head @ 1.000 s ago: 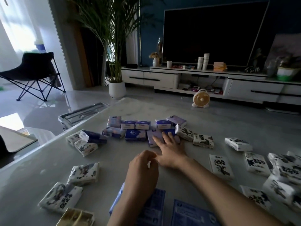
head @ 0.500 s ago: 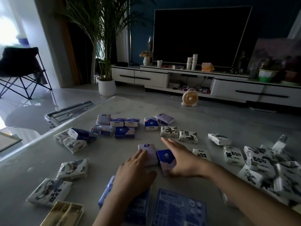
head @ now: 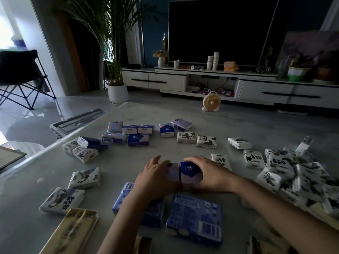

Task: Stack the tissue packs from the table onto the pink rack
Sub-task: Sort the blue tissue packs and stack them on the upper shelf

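Lower centre of the frame: a pale purple pack [head: 173, 172] and a dark blue pack [head: 190, 173], side by side and touching, low over the grey table [head: 128, 162]; resting or just lifted, hard to tell. Clamped from the left by the left hand [head: 156, 177], fingers curled round the pale one; from the right by the right hand [head: 211, 175], fingers curled over the dark one's top and far edge. Pressed together, probably, to lift both as one block. Further up, a row of blue packs [head: 137, 139]; along the right edge, a heap of white printed packs [head: 293, 171]; at the bottom, large blue packs [head: 194, 217]. No pink rack anywhere in view, so likely a carry to come.
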